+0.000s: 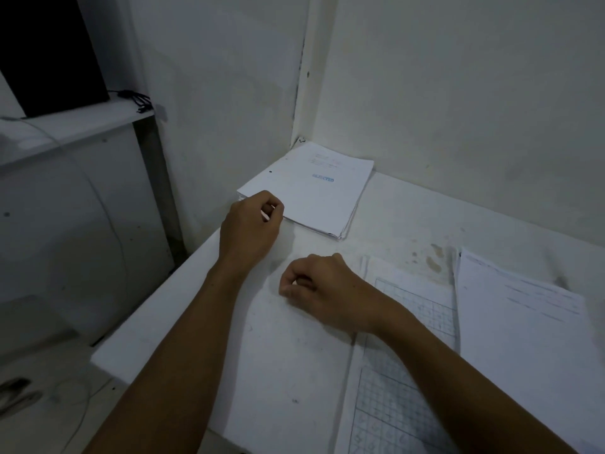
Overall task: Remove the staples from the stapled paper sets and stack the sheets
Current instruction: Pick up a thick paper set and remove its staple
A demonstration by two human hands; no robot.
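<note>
Pinching something small and pale, likely a staple remover, the left hand (250, 221) is nearing the corner stack (311, 188); right hand (322, 288) is curling emptily on the counter (409, 217).

Paper stack (314, 188) behind hands (284, 253)

Two bare hands, left hand (250, 224) and right hand (322, 288); one stack of sheets (311, 188) in the corner; two further paper sets, gridded set (402, 371) and lined set (523, 339); one table (409, 217).
</note>
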